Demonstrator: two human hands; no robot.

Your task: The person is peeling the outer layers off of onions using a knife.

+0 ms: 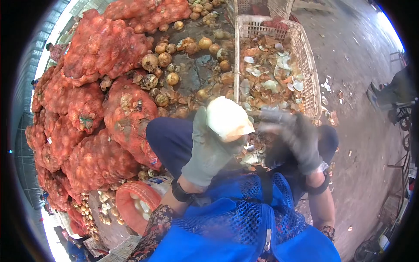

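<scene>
Wrapped around a peeled white onion (229, 117) is my left hand (203, 150), in a grey work glove. The onion is held above my lap, and a pale flap of skin sticks out on its right side. My right hand (302, 142), gloved too, is just right of the onion and smeared by motion. It grips a flat grey blade-like tool (275, 116), too blurred to name exactly, which points left toward the onion. Onion skins (251, 157) lie on the ground between my knees.
A pale plastic crate (312, 72) with onion skins stands ahead. Red mesh sacks of onions (104, 48) pile up at left, with loose onions (172, 78) beside them. Near my left elbow is a red-rimmed bucket (126, 198) holding peeled onions. A person's dark-clothed leg (393, 89) shows far right.
</scene>
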